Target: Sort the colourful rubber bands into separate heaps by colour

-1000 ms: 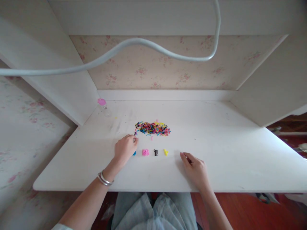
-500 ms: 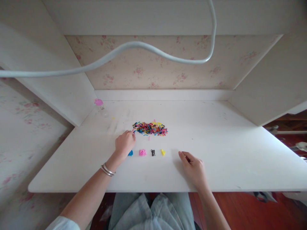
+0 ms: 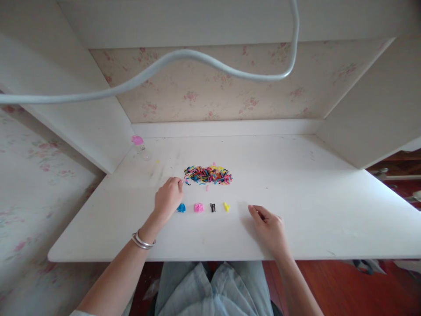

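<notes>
A long heap of small rubber bands in mixed colours lies in the middle of the table. At its left end is my left hand, with thumb and forefinger pinched together; whatever they hold is too small to make out. Below the heap, in a row, sit a blue bunch, a pink bunch, a black bunch and a yellow bunch of bands. To the right of the yellow bunch my right hand rests on the table, fingers curled closed, nothing showing in them.
The white table has side panels left and right and a low ledge at the back. A small clear container with a pink top stands in the back left corner. A thick white cable crosses the view above.
My left hand has drawn slightly left from the heap's end, uncovering more of the blue bunch. My right hand keeps its place and shape. The whole view has shifted a little.
</notes>
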Demonstrator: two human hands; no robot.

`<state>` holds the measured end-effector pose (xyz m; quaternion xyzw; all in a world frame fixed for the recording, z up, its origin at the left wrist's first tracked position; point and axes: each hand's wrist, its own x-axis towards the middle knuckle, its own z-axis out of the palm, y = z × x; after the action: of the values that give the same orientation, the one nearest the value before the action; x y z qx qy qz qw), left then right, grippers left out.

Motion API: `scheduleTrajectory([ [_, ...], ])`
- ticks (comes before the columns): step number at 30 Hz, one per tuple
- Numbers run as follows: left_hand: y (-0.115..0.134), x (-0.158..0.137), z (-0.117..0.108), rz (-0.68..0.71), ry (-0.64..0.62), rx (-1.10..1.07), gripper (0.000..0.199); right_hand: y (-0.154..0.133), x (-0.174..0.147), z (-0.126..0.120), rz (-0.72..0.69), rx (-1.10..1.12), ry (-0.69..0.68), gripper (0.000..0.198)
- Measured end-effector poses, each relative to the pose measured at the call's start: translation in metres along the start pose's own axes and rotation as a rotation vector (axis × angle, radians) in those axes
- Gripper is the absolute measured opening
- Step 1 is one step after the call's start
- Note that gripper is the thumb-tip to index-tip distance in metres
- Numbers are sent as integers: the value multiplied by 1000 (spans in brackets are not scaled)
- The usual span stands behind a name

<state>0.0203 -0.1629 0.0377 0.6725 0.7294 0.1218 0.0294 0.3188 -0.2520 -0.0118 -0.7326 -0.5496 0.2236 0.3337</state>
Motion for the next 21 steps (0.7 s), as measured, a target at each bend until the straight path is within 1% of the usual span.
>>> scheduleTrajectory([
  [4, -9, -16, -5, 20, 36, -19, 33, 1, -1, 0, -5, 12, 3, 52],
  [8, -20, -47, -5, 37, 133, -40, 33, 1, -1, 0, -2, 5, -2, 50],
  [11, -24, -70, 0, 37, 168, -11, 35, 2, -1, 0, -4, -10, -4, 50],
  [15, -21, -88, 12, 33, 169, 51, 35, 2, 0, 0, -16, -13, -8, 52],
  [18, -18, -91, 19, 12, 139, 86, 35, 2, 0, 0, -12, -22, -9, 52],
  [21, -16, -92, 21, 2, 106, 86, 35, 2, 0, 0, -11, -29, -8, 51],
])
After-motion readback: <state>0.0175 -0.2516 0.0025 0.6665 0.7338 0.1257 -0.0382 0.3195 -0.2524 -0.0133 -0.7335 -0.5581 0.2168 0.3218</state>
